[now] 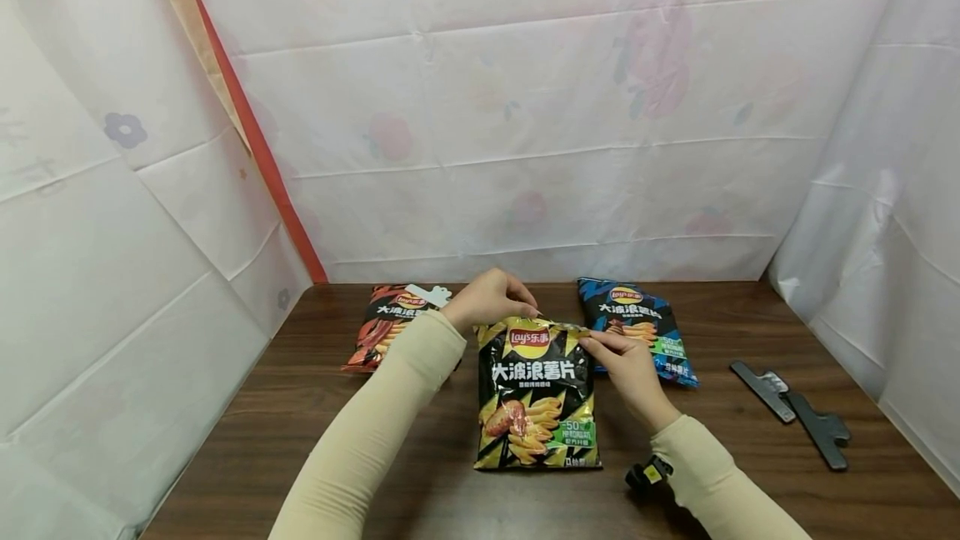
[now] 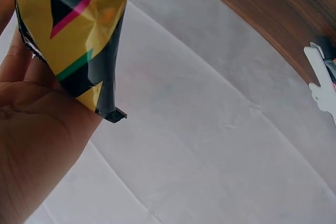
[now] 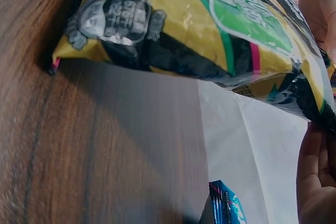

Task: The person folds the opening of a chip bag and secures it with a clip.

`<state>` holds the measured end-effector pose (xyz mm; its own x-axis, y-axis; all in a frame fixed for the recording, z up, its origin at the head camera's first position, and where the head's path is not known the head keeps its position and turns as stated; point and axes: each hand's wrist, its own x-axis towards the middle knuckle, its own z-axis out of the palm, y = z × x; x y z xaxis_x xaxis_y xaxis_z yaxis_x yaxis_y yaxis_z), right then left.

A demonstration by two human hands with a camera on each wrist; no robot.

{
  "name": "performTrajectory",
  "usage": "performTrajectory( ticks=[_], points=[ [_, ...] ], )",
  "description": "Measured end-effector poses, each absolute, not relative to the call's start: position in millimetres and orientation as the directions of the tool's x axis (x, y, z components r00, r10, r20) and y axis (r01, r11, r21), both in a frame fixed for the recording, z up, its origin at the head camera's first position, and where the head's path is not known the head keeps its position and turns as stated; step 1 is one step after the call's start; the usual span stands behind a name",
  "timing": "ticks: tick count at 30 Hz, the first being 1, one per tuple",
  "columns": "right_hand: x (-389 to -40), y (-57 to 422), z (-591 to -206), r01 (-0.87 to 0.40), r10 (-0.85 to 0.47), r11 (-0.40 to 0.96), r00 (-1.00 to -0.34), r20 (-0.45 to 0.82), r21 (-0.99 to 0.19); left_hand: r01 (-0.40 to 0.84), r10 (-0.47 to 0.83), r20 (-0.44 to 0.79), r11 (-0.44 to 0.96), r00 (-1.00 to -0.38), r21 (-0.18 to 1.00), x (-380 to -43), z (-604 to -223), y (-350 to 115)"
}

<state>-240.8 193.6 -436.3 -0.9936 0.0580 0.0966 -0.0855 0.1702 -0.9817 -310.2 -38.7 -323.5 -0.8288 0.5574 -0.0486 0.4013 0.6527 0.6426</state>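
Note:
A black and yellow Lay's chip bag (image 1: 534, 407) stands upright at the middle of the table, its lower edge at the tabletop. My left hand (image 1: 495, 298) pinches its top edge near the left, coming from behind. The right hand (image 1: 626, 369) pinches the top right corner between thumb and fingers. In the left wrist view the bag (image 2: 84, 30) partly covers the fingers of my left hand (image 2: 42, 119). From the right wrist, the printed front of the bag (image 3: 184, 30) shows, with my right hand (image 3: 315, 182) at its top corner.
A red chip bag (image 1: 367, 327) with a white clip (image 1: 429, 295) on it lies back left, partly behind my left arm. A blue chip bag (image 1: 637, 323) lies back right. Two dark grey clips (image 1: 761, 390) (image 1: 819, 432) rest at the right. White cloth walls (image 1: 525, 148) border the table.

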Motion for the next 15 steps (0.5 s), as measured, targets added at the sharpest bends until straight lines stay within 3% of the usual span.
performTrajectory(
  ticks=[15],
  points=[
    [-240.1, 198.9, -437.6, -0.172, -0.002, 0.210, -0.984, 0.176, -0.962, 0.380, 0.529, -0.029, 0.646, -0.848, 0.662, -309.8, -326.1, -38.5]
  ],
)
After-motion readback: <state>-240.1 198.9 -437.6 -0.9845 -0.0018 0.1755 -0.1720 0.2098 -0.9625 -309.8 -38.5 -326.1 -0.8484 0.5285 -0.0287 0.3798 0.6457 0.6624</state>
